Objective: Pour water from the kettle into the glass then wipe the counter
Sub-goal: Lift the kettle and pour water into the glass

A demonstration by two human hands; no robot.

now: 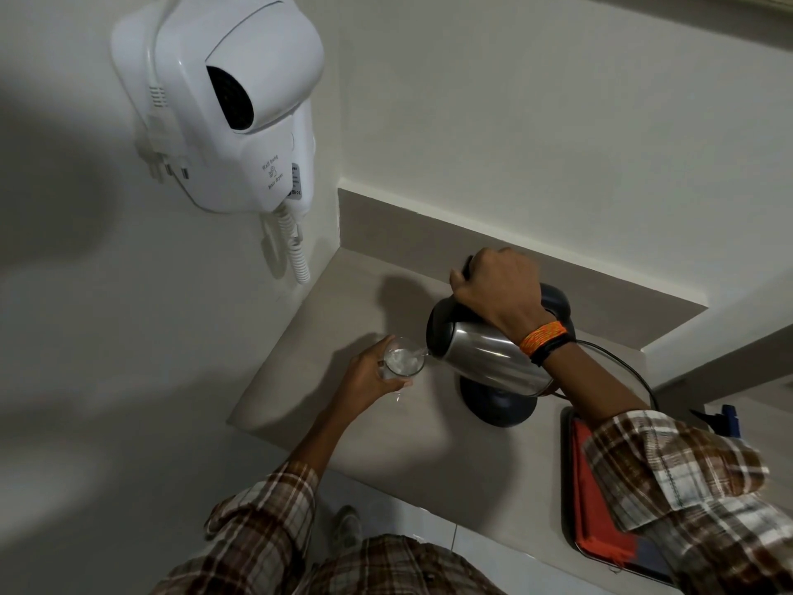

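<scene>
Item, centre frame: I log the right hand with its grip clamped on the kettle handle, spout tipped into the glass, which the left hand clasps above the surface, steadying the pour.

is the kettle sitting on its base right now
No, the right hand holds the kettle tilted above its base, pouring into the glass that the left hand holds.
</scene>
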